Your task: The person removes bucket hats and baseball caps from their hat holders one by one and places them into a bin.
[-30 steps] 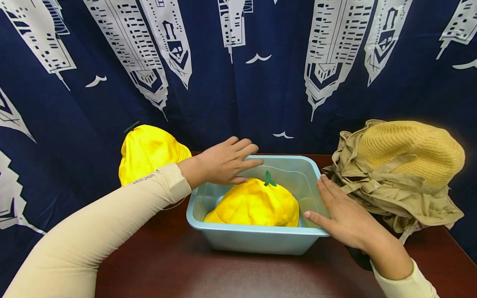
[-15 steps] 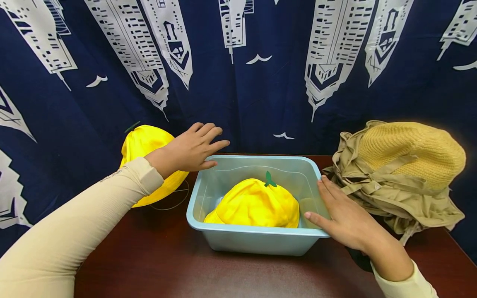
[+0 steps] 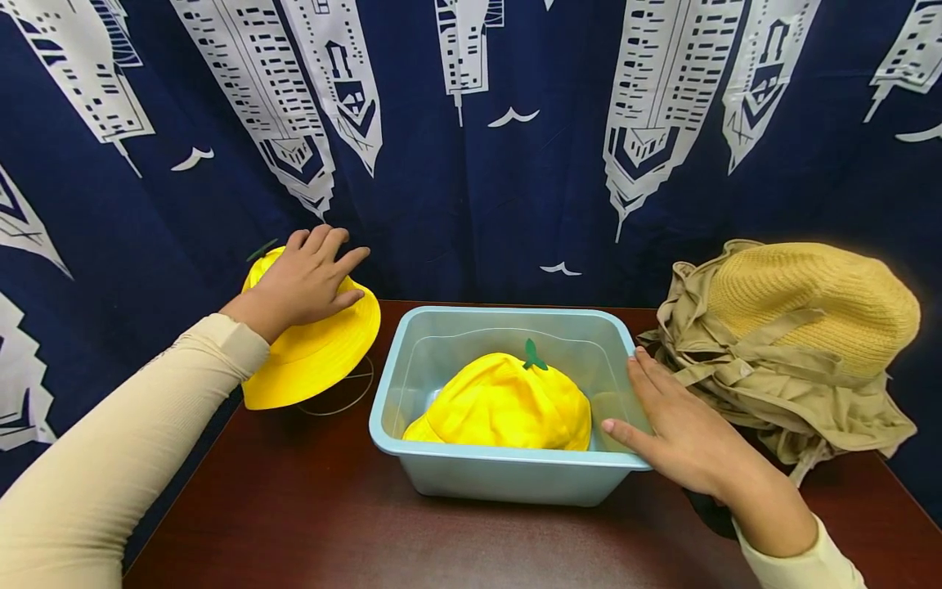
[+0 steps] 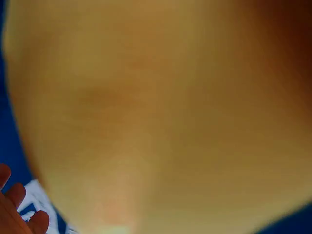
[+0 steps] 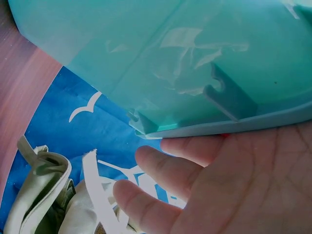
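Hat (image 3: 320, 356) standing left, left hand (image 3: 304, 274) spreading loosely over it, right hand (image 3: 684, 429) resting straight-fingered against right side of blue tub (image 3: 508, 478), another yellow hat (image 3: 508, 405) lying inside.

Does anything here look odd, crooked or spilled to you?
One oddity: on the dark blue cloth behind the table, the printed towers point downward, as if hung upside down. Nothing looks spilled, and I see no damage to the light blue tub or the yellow hat inside it.
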